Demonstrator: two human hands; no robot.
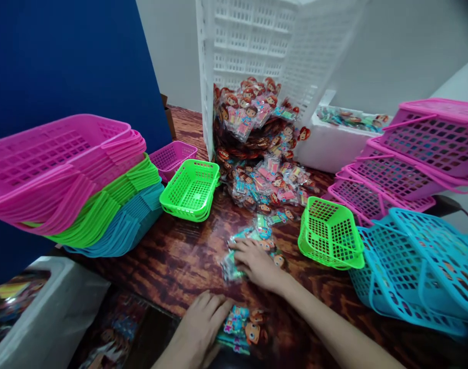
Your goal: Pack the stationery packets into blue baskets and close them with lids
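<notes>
My left hand (203,324) is near the table's front edge, its fingers closed around the left side of a small stack of doll-face packets (237,328). These are clear-wrapped, with a red-haired cartoon head and blue and pink print. Farther forward, my right hand (261,265) lies over a loose group of packets with green and blue parts (231,266). Its fingers are spread and touch the wrappers; what lies under the palm is hidden. Beyond it, a heap of similar packets (267,179) spills from a tipped white plastic crate (253,48).
Nested pink, green and blue baskets (114,200) stand at left, near a green basket (191,189) and a pink one (174,156). On the right are another green basket (328,233), filled pink baskets (422,148) and blue baskets (414,271). White foam boxes (330,143) hold more packets.
</notes>
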